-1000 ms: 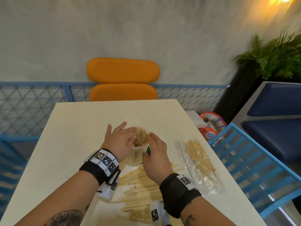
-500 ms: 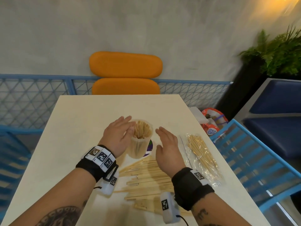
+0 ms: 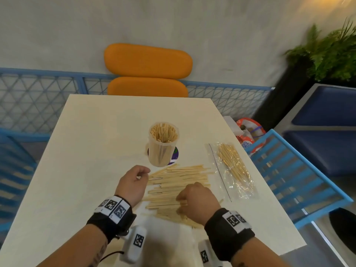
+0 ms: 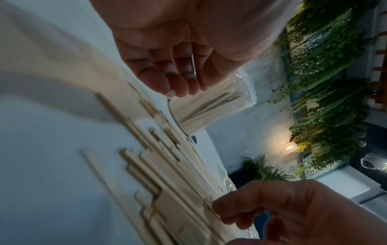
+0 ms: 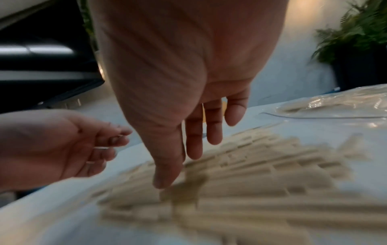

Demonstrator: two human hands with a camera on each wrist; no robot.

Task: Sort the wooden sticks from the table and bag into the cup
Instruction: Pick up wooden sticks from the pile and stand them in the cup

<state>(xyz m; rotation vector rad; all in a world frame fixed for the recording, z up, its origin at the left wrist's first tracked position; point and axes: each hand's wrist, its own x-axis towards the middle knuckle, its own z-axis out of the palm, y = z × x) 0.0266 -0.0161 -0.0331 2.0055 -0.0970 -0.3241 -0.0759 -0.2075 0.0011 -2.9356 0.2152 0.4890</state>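
Observation:
A clear plastic cup point(image 3: 163, 151) packed with thin wooden sticks stands upright mid-table on a dark coaster. Just in front of it lies a loose pile of flat wooden sticks point(image 3: 179, 180). A clear bag point(image 3: 234, 170) of thin sticks lies to the right. My left hand point(image 3: 143, 173) hovers at the pile's left edge with fingers point(image 4: 180, 82) loosely curled and nothing in them. My right hand point(image 3: 181, 203) is down on the near part of the pile point(image 5: 240, 179). Its fingers are extended, and the thumb tip point(image 5: 165, 179) touches the sticks without a clear grip.
The cream table point(image 3: 96, 143) ends close to the bag on the right, where a blue slatted chair point(image 3: 289, 174) and a red-and-white package point(image 3: 248, 132) sit. An orange chair point(image 3: 148, 74) stands beyond the far edge.
Both hands have left the cup and drawn back toward me. The right hand came down onto the flat stick pile, and the left now hovers beside it.

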